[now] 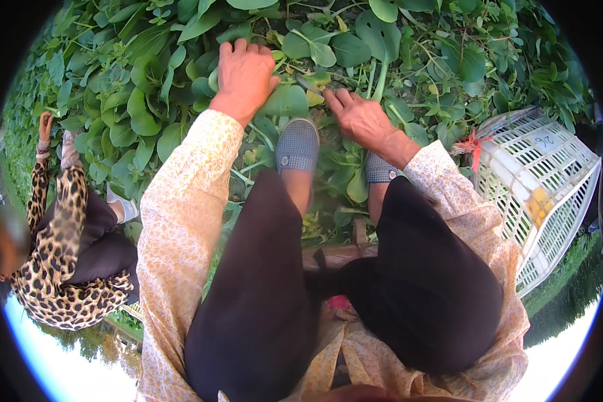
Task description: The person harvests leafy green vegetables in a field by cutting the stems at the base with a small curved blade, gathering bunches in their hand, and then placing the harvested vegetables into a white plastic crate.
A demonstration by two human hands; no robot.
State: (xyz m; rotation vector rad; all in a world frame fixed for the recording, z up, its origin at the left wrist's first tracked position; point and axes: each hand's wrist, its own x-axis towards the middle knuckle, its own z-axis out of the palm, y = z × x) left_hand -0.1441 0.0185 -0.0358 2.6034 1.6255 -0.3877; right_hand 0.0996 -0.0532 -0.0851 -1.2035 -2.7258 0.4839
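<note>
My left hand is curled down into a leafy green plant, its fingertips partly hidden among the leaves. To its right, my right hand grips a small knife. The blade points up and left toward the left hand, close to some yellowed leaves. Broad-leaved greens with pale stems grow thickly around both hands. A few cut or fallen leaves lie on the soil near my feet.
My checked shoes stand among the plants. At right is a white plastic basket with red string tied at its rim. A low seat shows between my legs. Another person in a leopard-print top crouches at left, reaching into the greens.
</note>
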